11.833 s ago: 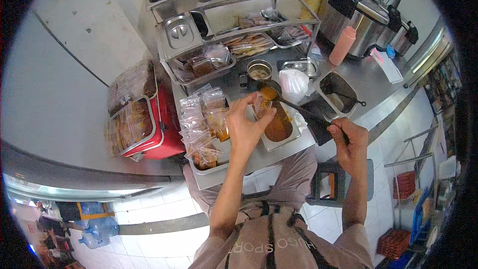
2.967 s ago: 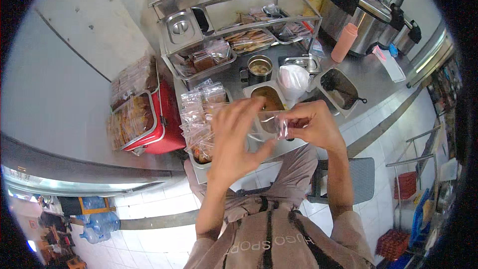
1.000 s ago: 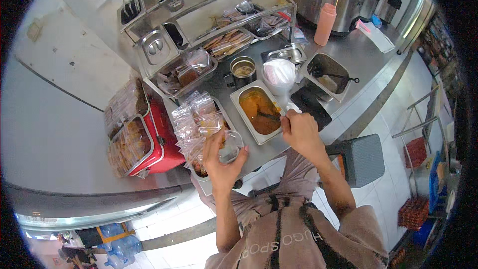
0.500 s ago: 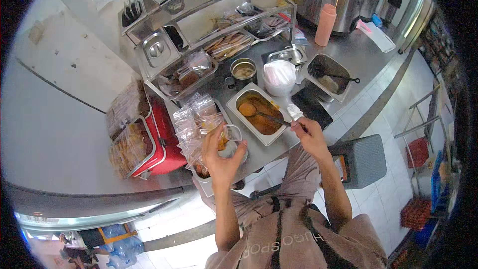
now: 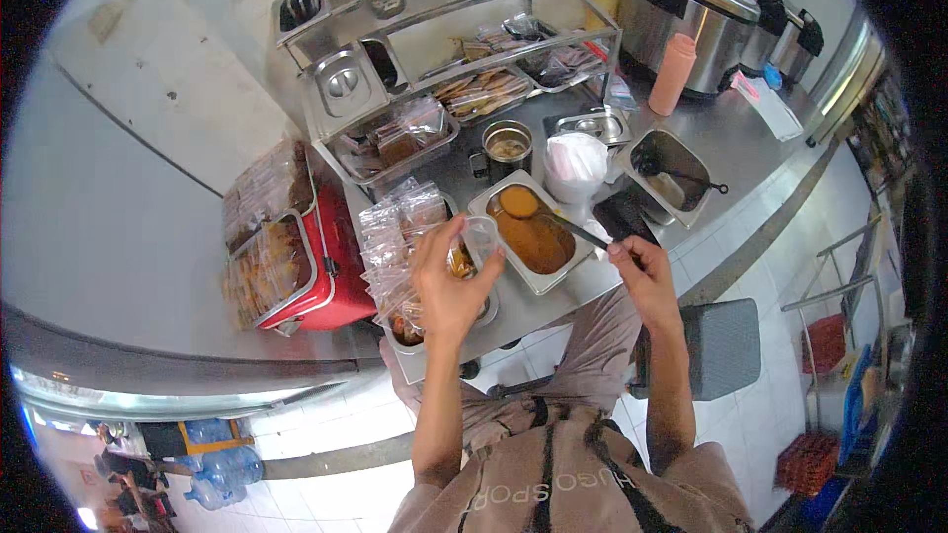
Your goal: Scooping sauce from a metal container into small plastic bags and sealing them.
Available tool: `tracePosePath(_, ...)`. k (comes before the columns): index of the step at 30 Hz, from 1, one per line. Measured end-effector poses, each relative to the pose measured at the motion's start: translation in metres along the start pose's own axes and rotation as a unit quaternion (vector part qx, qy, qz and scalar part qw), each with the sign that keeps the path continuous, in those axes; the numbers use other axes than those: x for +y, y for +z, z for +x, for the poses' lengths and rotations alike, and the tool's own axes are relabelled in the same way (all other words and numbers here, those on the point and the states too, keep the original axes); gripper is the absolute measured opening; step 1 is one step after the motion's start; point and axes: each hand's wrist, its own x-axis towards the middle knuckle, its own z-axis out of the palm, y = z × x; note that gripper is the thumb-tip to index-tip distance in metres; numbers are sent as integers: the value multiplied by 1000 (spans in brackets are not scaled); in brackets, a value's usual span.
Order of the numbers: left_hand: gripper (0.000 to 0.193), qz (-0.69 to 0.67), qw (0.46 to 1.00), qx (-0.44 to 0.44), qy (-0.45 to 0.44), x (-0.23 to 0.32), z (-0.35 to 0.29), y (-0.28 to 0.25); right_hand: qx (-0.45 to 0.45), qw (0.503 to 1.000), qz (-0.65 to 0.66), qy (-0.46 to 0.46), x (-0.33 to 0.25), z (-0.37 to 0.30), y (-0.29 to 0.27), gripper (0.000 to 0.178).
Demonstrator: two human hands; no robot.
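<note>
My right hand [image 5: 647,281] grips the dark handle of a ladle [image 5: 573,227]. The ladle's bowl, full of orange-brown sauce, is over the far left end of a steel pan [image 5: 541,282] of the same sauce. In my left hand [image 5: 449,271] is a clear plastic cup [image 5: 481,235], pinched between thumb and fingers beside the pan's left edge; what it contains is hard to make out. Below and left of that hand lie several small clear bags [image 5: 395,232] over a steel tray with food in it, partly hidden by the hand.
Behind the pan stand a steel mug [image 5: 508,146] and a white tub [image 5: 576,160]. To the right are a pan with a dark ladle [image 5: 671,173] and a pink squeeze bottle [image 5: 672,75]. A red carrier [image 5: 346,266] with packed bags sits left. A steel rack [image 5: 464,59] rises behind.
The ladle has come up fuller of sauce, its bowl shifted toward the pan's far end. My left hand has brought the cup closer to the pan. The whole view has shifted slightly.
</note>
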Motion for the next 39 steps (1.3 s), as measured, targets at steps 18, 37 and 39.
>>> tracePosePath(18, 52, 7, 1000, 15, 11, -6, 7, 3, 3, 996, 65, 58, 3, -10, -1, 28)
tracePosePath(37, 52, 27, 1000, 11, -11, -14, 11, 1, 19, 997, 68, 36, 10, -18, -2, 28)
tracePosePath(39, 51, 23, 1000, 14, -8, -14, 12, 1, 19, 997, 77, 24, 10, -18, -2, 29)
